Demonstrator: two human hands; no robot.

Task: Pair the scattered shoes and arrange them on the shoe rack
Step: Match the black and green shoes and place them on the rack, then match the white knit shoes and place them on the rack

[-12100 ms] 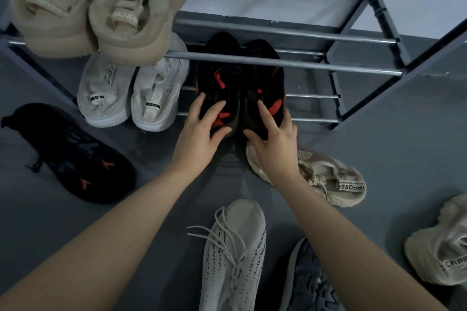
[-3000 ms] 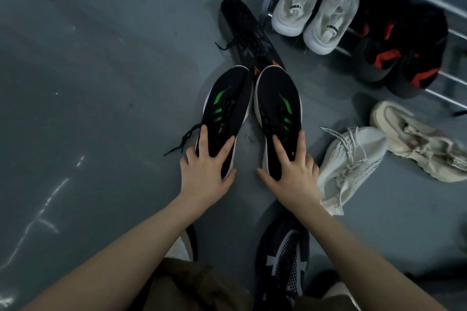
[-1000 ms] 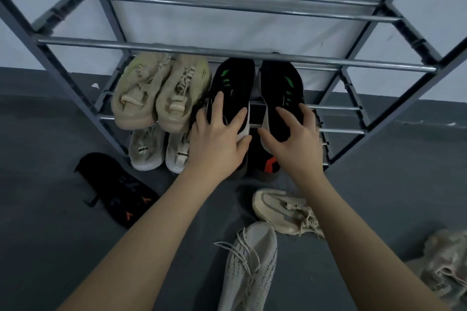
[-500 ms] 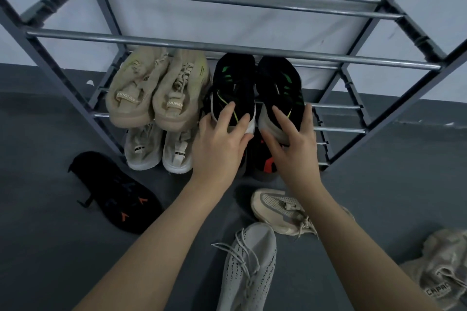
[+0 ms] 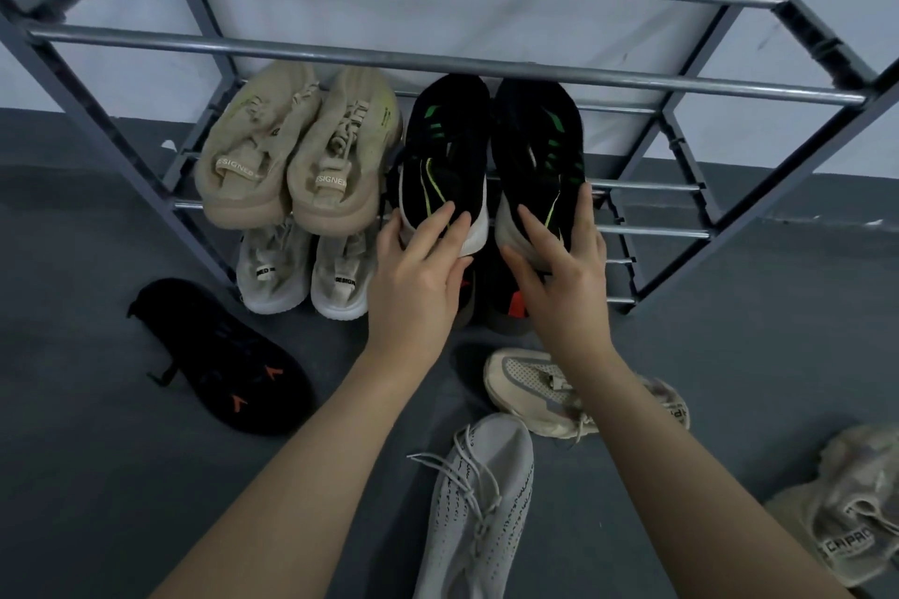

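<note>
A pair of black shoes with green marks lies side by side on the middle shelf of the metal shoe rack (image 5: pixel 438 63), toes toward the wall. My left hand (image 5: pixel 418 277) holds the heel of the left black-green shoe (image 5: pixel 445 151). My right hand (image 5: pixel 559 268) grips the heel of the right black-green shoe (image 5: pixel 535 146), fingers curled over its rim. A beige pair (image 5: pixel 296 151) sits to their left on the same shelf. Below, a white pair (image 5: pixel 301 272) and a black-red pair (image 5: pixel 506 306) stand on the bottom shelf, the latter partly hidden by my hands.
Loose on the grey floor are a black shoe with orange marks (image 5: pixel 219 355) at the left, a cream shoe (image 5: pixel 530 384) under my right wrist, a light grey knit shoe (image 5: pixel 476 501) between my arms and a cream shoe (image 5: pixel 846 511) at the far right.
The black-green pair went from the floor up onto the middle shelf in my hands. Over the last half second both hands slid back to the heels; the shoes barely moved.
</note>
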